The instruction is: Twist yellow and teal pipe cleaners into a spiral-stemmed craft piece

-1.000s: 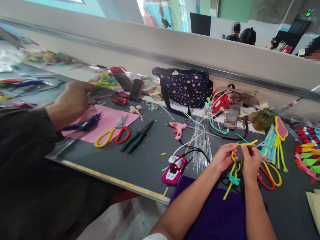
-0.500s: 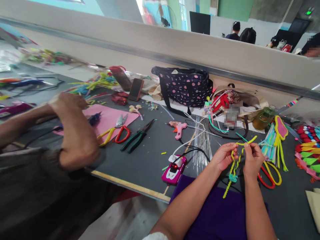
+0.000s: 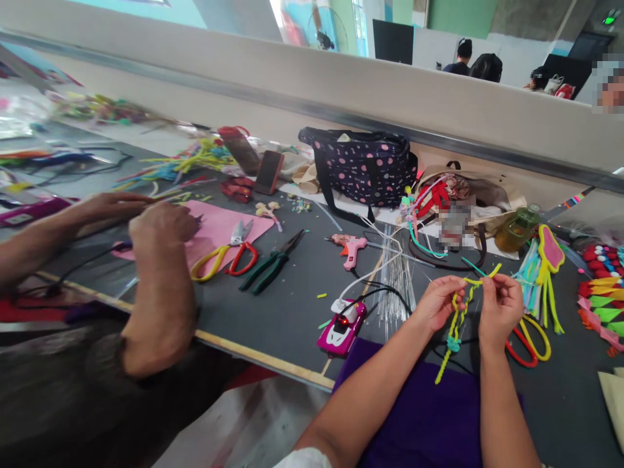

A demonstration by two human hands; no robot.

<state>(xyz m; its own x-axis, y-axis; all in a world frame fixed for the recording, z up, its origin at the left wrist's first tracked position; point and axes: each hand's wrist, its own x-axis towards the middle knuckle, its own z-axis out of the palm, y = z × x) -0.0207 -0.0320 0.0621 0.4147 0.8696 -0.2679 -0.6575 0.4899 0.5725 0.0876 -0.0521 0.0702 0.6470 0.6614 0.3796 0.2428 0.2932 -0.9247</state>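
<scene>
Between my two hands hangs a twisted yellow pipe cleaner piece (image 3: 457,320), with a teal pipe cleaner knot (image 3: 454,343) wound round it low down and a single yellow tail below. My left hand (image 3: 442,300) pinches its upper left end. My right hand (image 3: 502,302) pinches the upper right part, and a short yellow end sticks out above the fingers. Under my forearms lies a dark purple cloth (image 3: 404,416). Just right of my right hand are scissors with red and yellow handles (image 3: 529,341), their blades hidden.
A pink glue gun (image 3: 350,250), a purple power strip (image 3: 342,328), wires (image 3: 394,286), green pliers (image 3: 270,263) and other scissors (image 3: 229,253) lie leftward. Behind stand a dotted bag (image 3: 365,172) and a bottle (image 3: 517,229). A co-worker's arm (image 3: 163,286) is at left.
My right hand has shifted slightly right along the yellow pipe cleaner; my left hand keeps its pinch. The co-worker's arms have moved right over the pink sheet.
</scene>
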